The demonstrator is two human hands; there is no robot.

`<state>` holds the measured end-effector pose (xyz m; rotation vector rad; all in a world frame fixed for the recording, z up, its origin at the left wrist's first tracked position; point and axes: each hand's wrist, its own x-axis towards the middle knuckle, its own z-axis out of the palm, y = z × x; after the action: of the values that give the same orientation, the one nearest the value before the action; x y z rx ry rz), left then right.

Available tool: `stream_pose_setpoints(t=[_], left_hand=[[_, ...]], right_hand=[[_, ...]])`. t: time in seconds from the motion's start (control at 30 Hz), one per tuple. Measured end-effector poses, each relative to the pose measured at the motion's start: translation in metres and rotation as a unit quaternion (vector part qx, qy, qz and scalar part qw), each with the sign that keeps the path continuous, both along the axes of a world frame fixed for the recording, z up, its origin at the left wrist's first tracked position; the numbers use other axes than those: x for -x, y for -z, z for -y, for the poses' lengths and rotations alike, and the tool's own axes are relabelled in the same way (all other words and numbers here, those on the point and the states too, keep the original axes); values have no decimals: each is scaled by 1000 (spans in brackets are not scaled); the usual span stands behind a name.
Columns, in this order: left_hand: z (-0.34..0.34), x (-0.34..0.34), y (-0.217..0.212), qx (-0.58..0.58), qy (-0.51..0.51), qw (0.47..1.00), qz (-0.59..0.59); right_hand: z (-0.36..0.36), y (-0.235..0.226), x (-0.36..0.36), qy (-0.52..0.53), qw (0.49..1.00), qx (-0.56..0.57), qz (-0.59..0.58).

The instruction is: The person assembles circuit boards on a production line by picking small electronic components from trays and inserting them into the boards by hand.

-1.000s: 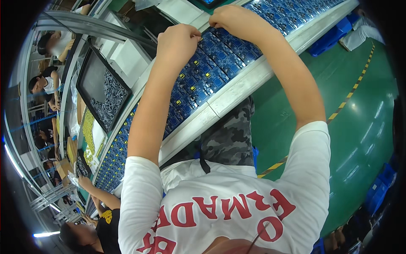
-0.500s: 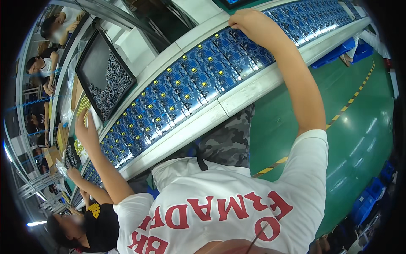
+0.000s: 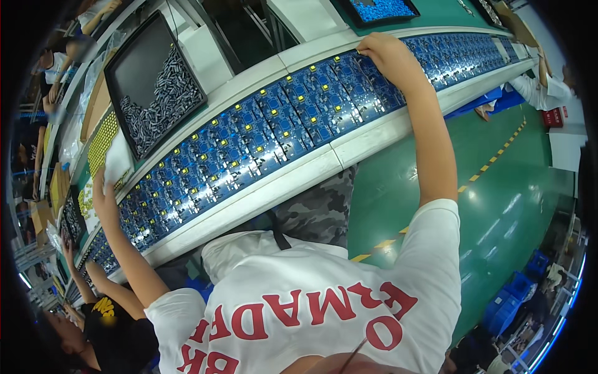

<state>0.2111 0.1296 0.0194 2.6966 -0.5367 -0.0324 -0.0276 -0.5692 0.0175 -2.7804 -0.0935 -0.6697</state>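
A long row of blue circuit boards (image 3: 274,134) with small yellow squares on them runs along a pale rail in front of me. My right hand (image 3: 392,59) is over the far edge of the row, thumb and fingertips pinched on a small yellow square part (image 3: 360,52). At the left, my left hand (image 3: 106,202) reaches across the row with its fingers apart. Its fingertips are by a sheet of yellow squares (image 3: 103,143), a white sheet (image 3: 118,161) and loose yellow pieces (image 3: 87,202). Nothing shows in that hand.
Beyond the rail (image 3: 249,196) lies a black tray (image 3: 134,65) with dark cylindrical parts. A tray of blue parts (image 3: 383,9) stands at the far right. Close on my left sits a co-worker in black (image 3: 121,330), arms over the line. Others work at the far left and right.
The whole view has shifted, bringing the blue parts tray further into sight. My right hand stays pinched at the boards' far edge. My left hand remains by the yellow pieces.
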Motion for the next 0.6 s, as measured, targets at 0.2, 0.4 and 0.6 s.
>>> stream_pose_setpoints(t=[0.2, 0.4, 0.6], left_hand=[[-7, -32, 19, -43, -28, 993, 107], [-16, -28, 20, -31, -46, 995, 82], [-13, 8, -5, 55, -49, 989, 131]], right_hand=[[-1, -3, -1, 5, 1000, 5, -29], [-17, -9, -5, 97, 984, -38, -141], [-35, -70, 1, 118, 988, 11, -96]])
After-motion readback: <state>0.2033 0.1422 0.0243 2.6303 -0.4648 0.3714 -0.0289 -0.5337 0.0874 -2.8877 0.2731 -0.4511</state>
